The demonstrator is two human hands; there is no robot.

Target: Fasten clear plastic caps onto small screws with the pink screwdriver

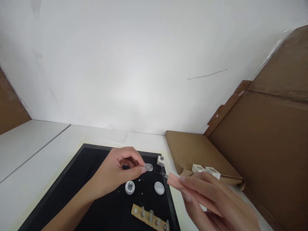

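Head view, left hand (120,170): pinching clear oval plastic piece (148,167); probably light, slippery; I favour its edges.
Right hand (211,199): pinching slim pink-handled tool (175,181).

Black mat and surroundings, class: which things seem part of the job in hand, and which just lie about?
In use, apparently:
clear tip in left hand
pink-handled tool in right hand
open jar
strip of tips
round lid

Probably lying about:
cardboard
two white blocks

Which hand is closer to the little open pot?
Left. The left hand is above and to the left of the open pot; the right hand is farther off, to its right, beyond the round white lid.
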